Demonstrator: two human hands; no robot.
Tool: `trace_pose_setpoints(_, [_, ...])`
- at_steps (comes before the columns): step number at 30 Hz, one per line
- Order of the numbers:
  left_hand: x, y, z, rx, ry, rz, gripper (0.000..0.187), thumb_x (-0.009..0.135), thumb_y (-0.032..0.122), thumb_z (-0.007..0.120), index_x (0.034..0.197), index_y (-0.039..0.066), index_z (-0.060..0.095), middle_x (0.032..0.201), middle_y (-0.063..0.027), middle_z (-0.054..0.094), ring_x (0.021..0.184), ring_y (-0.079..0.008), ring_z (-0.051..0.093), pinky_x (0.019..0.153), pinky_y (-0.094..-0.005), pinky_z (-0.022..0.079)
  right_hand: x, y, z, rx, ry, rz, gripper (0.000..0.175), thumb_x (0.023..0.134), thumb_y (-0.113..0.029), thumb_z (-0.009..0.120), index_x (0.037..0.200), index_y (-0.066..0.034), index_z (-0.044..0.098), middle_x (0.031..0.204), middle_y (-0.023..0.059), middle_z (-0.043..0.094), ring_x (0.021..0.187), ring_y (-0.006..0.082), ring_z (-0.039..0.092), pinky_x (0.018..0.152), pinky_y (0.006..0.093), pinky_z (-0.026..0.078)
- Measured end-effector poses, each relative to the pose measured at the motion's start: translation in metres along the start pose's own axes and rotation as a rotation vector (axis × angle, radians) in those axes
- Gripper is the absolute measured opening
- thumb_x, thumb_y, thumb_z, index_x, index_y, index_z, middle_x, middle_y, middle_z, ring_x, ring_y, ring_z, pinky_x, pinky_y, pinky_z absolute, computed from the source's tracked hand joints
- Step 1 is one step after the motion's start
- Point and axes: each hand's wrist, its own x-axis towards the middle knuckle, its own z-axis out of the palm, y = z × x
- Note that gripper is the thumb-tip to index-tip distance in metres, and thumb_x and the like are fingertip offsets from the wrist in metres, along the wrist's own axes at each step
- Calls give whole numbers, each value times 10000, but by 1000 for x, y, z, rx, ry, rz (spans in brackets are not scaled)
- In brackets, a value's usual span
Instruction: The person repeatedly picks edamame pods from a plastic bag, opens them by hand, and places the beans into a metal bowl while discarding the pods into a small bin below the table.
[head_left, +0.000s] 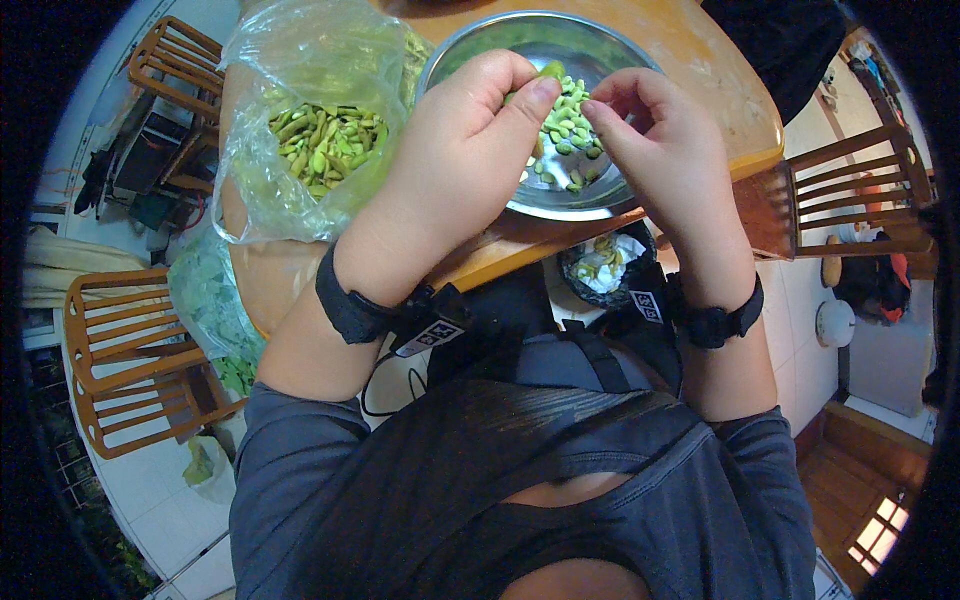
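Observation:
My left hand (480, 127) pinches a green bean pod (553, 70) between thumb and fingers, above a stainless steel basin (480, 37). Close by on the right, my right hand (664, 139) has its thumb and forefinger brought together. Whether something small sits between those fingertips cannot be seen. Shelled green beans (574, 133) lie in the basin below both hands, partly covered by them. To the left, a clear plastic bag (251, 184) stands open on the table, with many green and brownish bean pods (330, 146) inside.
The wooden table (720, 82) carries the bag and basin. Under its front edge stands a black-lined bin (577, 289) holding white tissue and empty pods (604, 259). Wooden chairs (127, 326) flank the left side, and another chair (855, 195) is at the right.

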Motion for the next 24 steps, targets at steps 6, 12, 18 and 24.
trace_pose_setpoints(6, [1, -3, 2, -48, -66, 37, 186, 948, 182, 584, 978, 0, 604, 788, -86, 615, 721, -147, 574, 659, -296, 467, -6, -1, -1, 410, -62, -16, 249, 860, -206, 713, 1033, -35, 662, 780, 10, 632, 672, 80, 557, 604, 232, 466])
trace_pose_setpoints(12, [2, -1, -2, -21, -48, 30, 170, 945, 161, 555, 964, 1, 611, 800, -86, 613, 755, -153, 582, 695, -294, 469, -2, -7, -12, 59, -210, 117, 259, 922, -141, 643, 1155, -30, 618, 959, 3, 631, 874, 76, 586, 778, 205, 467])
trace_pose_setpoints(18, [0, 6, -4, -37, -222, 59, 163, 933, 148, 528, 936, 8, 612, 765, -76, 593, 729, -152, 560, 669, -311, 453, -7, -18, -8, 330, -222, 18, 190, 917, -64, 627, 1095, -1, 632, 1005, 31, 651, 943, 95, 599, 840, 221, 470])
trace_pose_setpoints(24, [-1, 7, -6, 31, -229, -64, 170, 980, 156, 549, 1026, 0, 600, 900, 15, 578, 868, -55, 529, 767, -214, 442, -19, -16, -17, 292, 14, -70, 147, 876, -89, 678, 1010, -30, 678, 849, -17, 645, 750, 55, 563, 678, 194, 458])
